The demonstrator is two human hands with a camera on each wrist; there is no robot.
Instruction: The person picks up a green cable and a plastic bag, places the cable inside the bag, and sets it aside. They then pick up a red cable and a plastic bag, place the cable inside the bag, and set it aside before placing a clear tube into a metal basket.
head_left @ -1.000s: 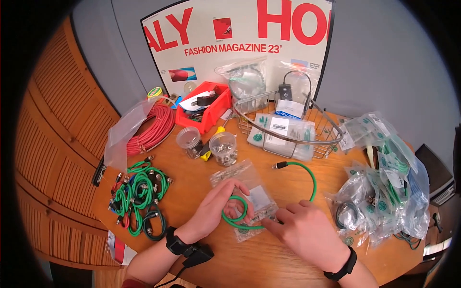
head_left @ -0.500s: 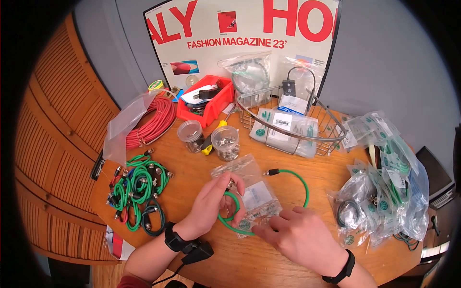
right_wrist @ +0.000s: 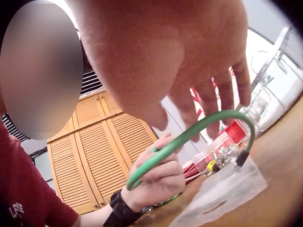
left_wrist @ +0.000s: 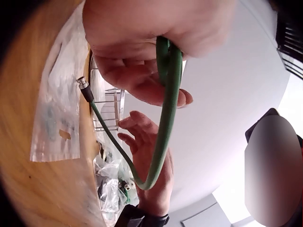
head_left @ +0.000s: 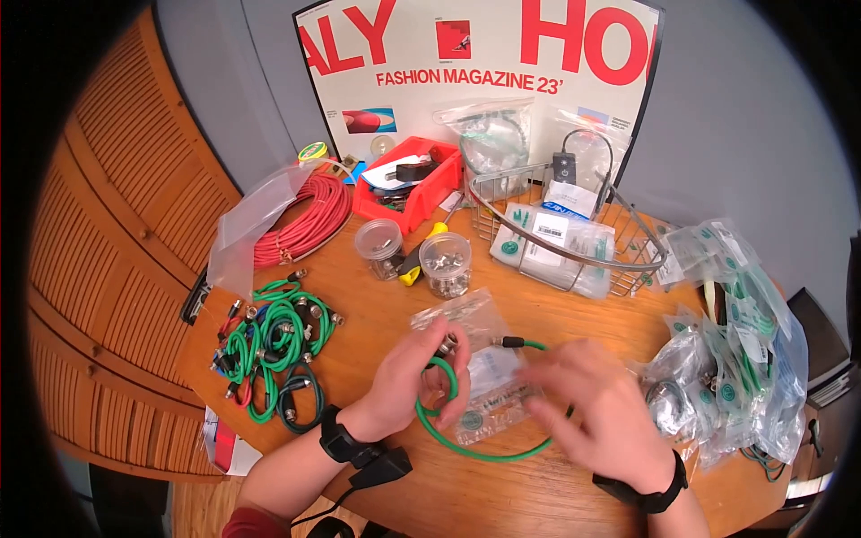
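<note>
My left hand (head_left: 408, 381) grips one end of a green cable (head_left: 493, 456), its fingers curled round a small loop. From there the cable bends across the front of the table to a black-sleeved metal connector (head_left: 512, 342) over a clear plastic bag (head_left: 480, 412). My right hand (head_left: 596, 408) is beside the cable's right-hand bend, fingers extended and spread. In the right wrist view the cable (right_wrist: 203, 124) passes below that right hand (right_wrist: 165, 61), which does not grip it. The left wrist view shows the left hand (left_wrist: 156, 52) closed round the cable (left_wrist: 165, 127).
Green cables (head_left: 285, 336) lie in a pile at left, near a red cable coil (head_left: 314, 220). Behind are a red bin (head_left: 421, 202), two clear jars (head_left: 446, 260), a screwdriver (head_left: 410, 269) and a wire basket (head_left: 574, 260). Bagged cables (head_left: 726, 359) lie at right.
My right hand has let go of the cable and lifted slightly to the right. The cable's bend has widened, its far connector nearer the bag. The head view has shifted.
</note>
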